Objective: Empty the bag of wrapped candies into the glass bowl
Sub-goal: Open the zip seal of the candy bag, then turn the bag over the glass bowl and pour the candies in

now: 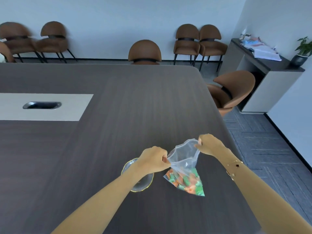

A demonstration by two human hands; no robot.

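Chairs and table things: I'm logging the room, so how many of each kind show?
Brown chairs: 7
Clear bag of candies: 1
Glass bowl: 1
Potted plant: 1
Total: 10

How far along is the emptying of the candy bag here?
Done: the clear bag looks pulled open at its mouth. In hand: the left hand and right hand each pinch one side of the opening. Left: all wrapped candies sit in the bag's bottom; the glass bowl, partly behind the left forearm, shows none.
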